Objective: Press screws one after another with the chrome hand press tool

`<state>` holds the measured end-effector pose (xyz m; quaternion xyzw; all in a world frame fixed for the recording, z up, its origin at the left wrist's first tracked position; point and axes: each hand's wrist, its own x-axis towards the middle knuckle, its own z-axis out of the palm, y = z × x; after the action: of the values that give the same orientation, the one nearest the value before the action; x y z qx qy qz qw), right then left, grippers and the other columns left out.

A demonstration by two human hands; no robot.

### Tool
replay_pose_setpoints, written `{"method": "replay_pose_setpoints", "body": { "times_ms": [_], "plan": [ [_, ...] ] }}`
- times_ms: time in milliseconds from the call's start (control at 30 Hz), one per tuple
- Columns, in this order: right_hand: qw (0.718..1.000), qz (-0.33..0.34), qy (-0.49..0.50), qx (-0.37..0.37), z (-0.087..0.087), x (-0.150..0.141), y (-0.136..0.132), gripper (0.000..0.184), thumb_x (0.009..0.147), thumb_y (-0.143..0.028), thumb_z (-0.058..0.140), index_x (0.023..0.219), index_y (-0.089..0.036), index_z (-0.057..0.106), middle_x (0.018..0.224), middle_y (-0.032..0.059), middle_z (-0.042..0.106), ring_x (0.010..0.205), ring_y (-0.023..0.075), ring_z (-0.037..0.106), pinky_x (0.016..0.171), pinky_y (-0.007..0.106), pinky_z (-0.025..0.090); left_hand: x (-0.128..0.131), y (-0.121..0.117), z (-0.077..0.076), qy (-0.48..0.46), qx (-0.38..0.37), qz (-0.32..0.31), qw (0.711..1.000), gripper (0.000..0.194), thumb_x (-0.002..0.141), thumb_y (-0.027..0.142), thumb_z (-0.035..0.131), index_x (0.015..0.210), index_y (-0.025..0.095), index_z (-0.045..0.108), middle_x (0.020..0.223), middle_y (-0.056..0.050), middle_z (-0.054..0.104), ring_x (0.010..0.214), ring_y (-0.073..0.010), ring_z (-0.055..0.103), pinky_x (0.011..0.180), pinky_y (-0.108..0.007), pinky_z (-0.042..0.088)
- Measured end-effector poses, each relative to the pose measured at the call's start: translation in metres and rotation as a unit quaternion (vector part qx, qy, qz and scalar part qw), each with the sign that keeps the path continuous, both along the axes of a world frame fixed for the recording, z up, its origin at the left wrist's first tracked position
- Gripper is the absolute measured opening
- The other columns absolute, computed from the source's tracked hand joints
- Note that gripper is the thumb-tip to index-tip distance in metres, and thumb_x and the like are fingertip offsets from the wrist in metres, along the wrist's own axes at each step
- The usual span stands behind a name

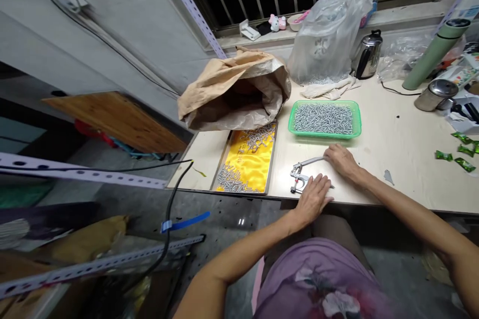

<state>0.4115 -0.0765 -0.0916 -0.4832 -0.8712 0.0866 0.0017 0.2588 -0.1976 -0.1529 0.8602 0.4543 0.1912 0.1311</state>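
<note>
Metal hand pliers (298, 178) with a spring and a small red part lie on the pale table near its front edge, jaws toward the left. My left hand (313, 198) is closed over the lower handle, its fingers covering most of it. At the end of the upper handle, my right hand (341, 161) has its fingers curled on the grip. The two handles stand apart. Just beyond my hands is a green plastic basket (358, 127) full of small silver metal pieces. To the left, a yellow-lined tray (249, 163) carries more such pieces in two heaps.
A brown paper sack (228, 84) gapes over the tray's far end. Behind the basket stand a clear plastic bag (318, 45), a white cloth (331, 88) and a steel kettle (368, 55). Green-wrapped sweets (465, 164) and a green flask (436, 55) are at right.
</note>
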Motion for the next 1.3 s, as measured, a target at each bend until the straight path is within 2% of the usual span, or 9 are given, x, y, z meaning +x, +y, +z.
{"method": "replay_pose_setpoints", "body": {
  "times_ms": [100, 300, 500, 600, 733, 800, 900, 1000, 1300],
  "plan": [
    [0.999, -0.022, -0.041, 0.027, 0.008, -0.022, 0.005, 0.021, 0.091, -0.017, 0.047, 0.099, -0.012, 0.066, 0.102, 0.0137, 0.062, 0.094, 0.0249, 0.048, 0.074, 0.033, 0.037, 0.003, -0.001, 0.001, -0.007, 0.007, 0.008, 1.000, 0.047, 0.094, 0.039, 0.045, 0.133, 0.015, 0.044, 0.137, -0.018, 0.051, 0.135, -0.0275, 0.040, 0.111, -0.051, 0.033],
    [0.957, 0.288, -0.026, -0.006, 0.018, -0.077, -0.024, 0.018, 0.090, -0.017, 0.051, 0.090, -0.019, 0.069, 0.099, 0.0103, 0.061, 0.094, 0.0211, 0.046, 0.069, 0.031, 0.032, 0.002, 0.000, -0.002, -0.014, -0.036, 0.003, 0.999, 0.051, 0.091, 0.040, 0.049, 0.131, 0.009, 0.049, 0.131, -0.020, 0.056, 0.128, -0.0315, 0.048, 0.107, -0.049, 0.037],
    [0.927, 0.374, -0.023, 0.008, -0.004, -0.106, -0.027, 0.017, 0.087, -0.016, 0.053, 0.078, -0.017, 0.068, 0.093, 0.0107, 0.062, 0.093, 0.0217, 0.047, 0.072, 0.032, 0.033, 0.002, 0.000, -0.001, 0.024, -0.051, -0.018, 0.998, 0.054, 0.090, 0.043, 0.050, 0.131, 0.008, 0.050, 0.134, -0.019, 0.053, 0.132, -0.0333, 0.043, 0.109, -0.047, 0.035],
    [0.932, 0.357, 0.056, 0.013, -0.004, -0.110, -0.022, 0.017, 0.088, -0.016, 0.050, 0.084, -0.017, 0.066, 0.086, 0.0089, 0.064, 0.087, 0.0202, 0.050, 0.073, 0.031, 0.035, 0.001, 0.001, 0.005, 0.038, -0.037, -0.023, 0.998, 0.051, 0.090, 0.047, 0.050, 0.122, 0.008, 0.056, 0.127, -0.019, 0.059, 0.125, -0.0325, 0.049, 0.105, -0.044, 0.039],
    [0.934, 0.274, 0.210, 0.089, 0.025, -0.095, -0.001, 0.020, 0.090, -0.016, 0.044, 0.088, -0.017, 0.064, 0.082, 0.0077, 0.064, 0.082, 0.0200, 0.053, 0.074, 0.031, 0.040, -0.028, -0.002, 0.024, 0.020, 0.029, 0.006, 0.999, 0.033, 0.094, 0.037, 0.046, 0.113, 0.014, 0.061, 0.116, -0.013, 0.063, 0.116, -0.0241, 0.054, 0.099, -0.037, 0.044],
    [0.932, 0.210, 0.254, 0.150, 0.044, -0.078, 0.020, 0.021, 0.092, -0.021, 0.042, 0.090, -0.018, 0.063, 0.084, 0.0077, 0.064, 0.084, 0.0213, 0.053, 0.075, 0.033, 0.042, -0.062, -0.003, 0.038, 0.037, 0.055, 0.126, 0.990, 0.024, 0.094, 0.025, 0.044, 0.101, 0.017, 0.066, 0.109, -0.011, 0.064, 0.108, -0.0217, 0.056, 0.094, -0.037, 0.046],
    [0.941, 0.115, 0.234, 0.214, 0.062, -0.046, 0.056, 0.024, 0.093, -0.029, 0.043, 0.093, -0.019, 0.064, 0.086, 0.0091, 0.062, 0.084, 0.0237, 0.054, 0.072, 0.036, 0.043, -0.123, 0.000, 0.059, 0.137, -0.008, 0.335, 0.932, 0.022, 0.091, 0.024, 0.050, 0.086, 0.016, 0.069, 0.091, -0.012, 0.064, 0.090, -0.0228, 0.057, 0.080, -0.037, 0.048],
    [0.948, 0.069, 0.211, 0.229, 0.062, -0.023, 0.074, 0.027, 0.092, -0.037, 0.047, 0.101, -0.020, 0.066, 0.086, 0.0102, 0.060, 0.085, 0.0262, 0.054, 0.070, 0.038, 0.044, -0.167, 0.004, 0.070, 0.217, -0.096, 0.414, 0.879, 0.017, 0.086, 0.024, 0.057, 0.084, 0.013, 0.070, 0.093, -0.013, 0.064, 0.096, -0.0257, 0.055, 0.082, -0.037, 0.046],
    [0.953, 0.134, 0.224, 0.156, 0.026, -0.012, -0.005, 0.029, 0.094, -0.033, 0.042, 0.104, -0.019, 0.067, 0.094, 0.0099, 0.064, 0.087, 0.0233, 0.060, 0.076, 0.038, 0.049, -0.190, 0.004, 0.070, 0.228, -0.203, 0.376, 0.875, 0.015, 0.083, 0.018, 0.057, 0.080, 0.015, 0.071, 0.095, -0.010, 0.065, 0.102, -0.0239, 0.055, 0.082, -0.030, 0.044]
  ]
}}
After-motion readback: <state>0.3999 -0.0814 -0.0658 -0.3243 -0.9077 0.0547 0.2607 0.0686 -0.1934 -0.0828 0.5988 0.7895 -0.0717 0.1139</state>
